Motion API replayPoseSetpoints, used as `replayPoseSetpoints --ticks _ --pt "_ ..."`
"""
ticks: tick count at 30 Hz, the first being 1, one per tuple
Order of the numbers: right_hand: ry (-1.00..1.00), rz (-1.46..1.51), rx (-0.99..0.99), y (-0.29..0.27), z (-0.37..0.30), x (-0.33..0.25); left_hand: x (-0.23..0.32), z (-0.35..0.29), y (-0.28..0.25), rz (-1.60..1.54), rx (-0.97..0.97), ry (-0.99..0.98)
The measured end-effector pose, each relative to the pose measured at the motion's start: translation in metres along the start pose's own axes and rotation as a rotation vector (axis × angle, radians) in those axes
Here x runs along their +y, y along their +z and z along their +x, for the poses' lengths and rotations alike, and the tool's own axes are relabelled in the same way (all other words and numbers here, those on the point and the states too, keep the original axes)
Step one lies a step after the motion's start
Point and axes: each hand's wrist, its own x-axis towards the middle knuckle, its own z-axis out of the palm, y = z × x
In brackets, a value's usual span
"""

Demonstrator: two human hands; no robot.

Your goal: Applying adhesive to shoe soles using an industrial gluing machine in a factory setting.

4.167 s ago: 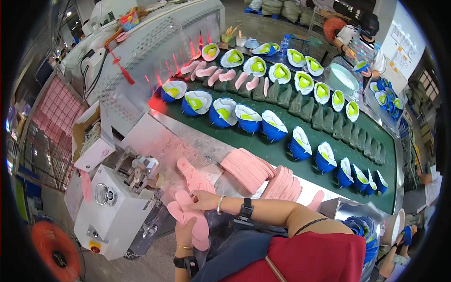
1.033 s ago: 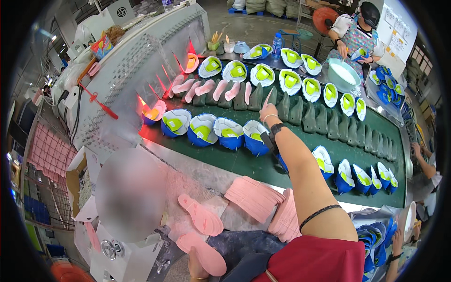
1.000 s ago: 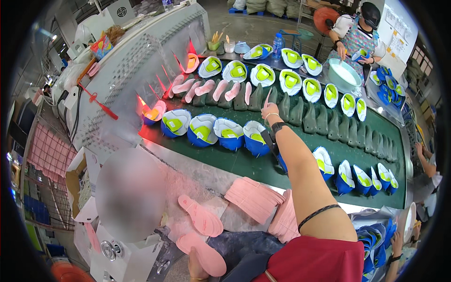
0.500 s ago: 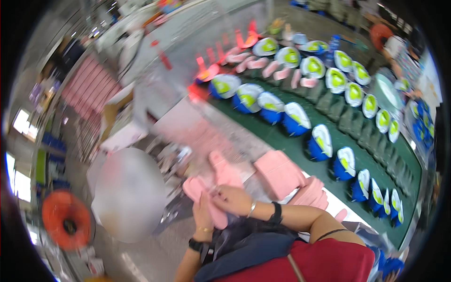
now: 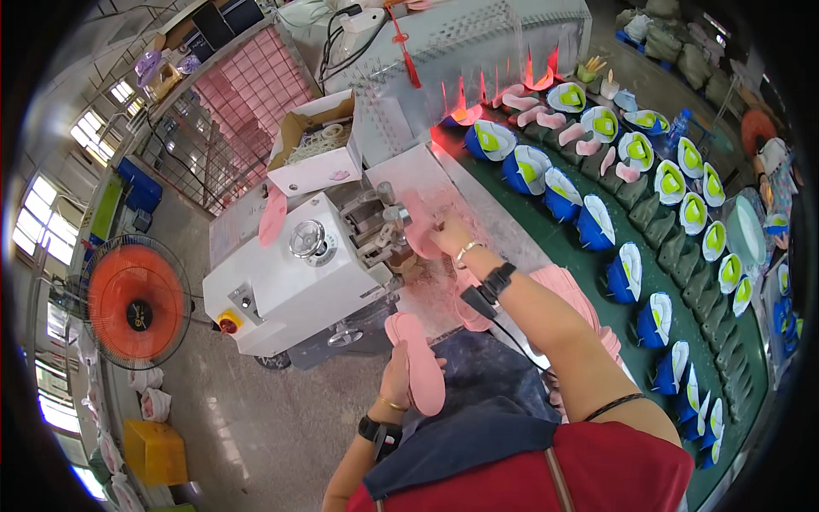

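Left hand (image 5: 394, 377): grasping a pink insole (image 5: 421, 367) near the waist | right hand (image 5: 455, 235): pinching a second insole (image 5: 417, 224) by its edge, beside the white machine's (image 5: 286, 277) metal parts (image 5: 373, 235), over the desk (image 5: 514, 245) | technique: support it evenly, fingertips clear of metal

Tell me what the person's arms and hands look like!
The left hand is bare, with a thin gold bracelet and a chunky black wristband. The right hand is bare too; its arm has a shiny bangle, a boxy black device on a strap, a thin dark cable and, higher up, a patterned dark band.
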Motion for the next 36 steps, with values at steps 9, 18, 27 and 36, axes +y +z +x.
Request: replayPoseSetpoints --ticks 9,18,27,36 --pt "-0.357 -0.569 0.237 -0.033 -0.008 -0.006 -0.003 0.006 -0.009 -0.124 0.058 -0.067" --pt "0.188 0.248 0.29 -0.002 0.061 0.021 -0.013 0.024 -0.051 1.814 -0.058 0.95" --pt "0.45 -0.159 0.973 -0.339 0.013 0.229 -0.024 0.062 -0.029 1.624 -0.244 0.437" --pt "0.171 -0.006 1.03 -0.399 0.034 0.289 -0.029 0.058 -0.005 0.178 0.073 -0.19"
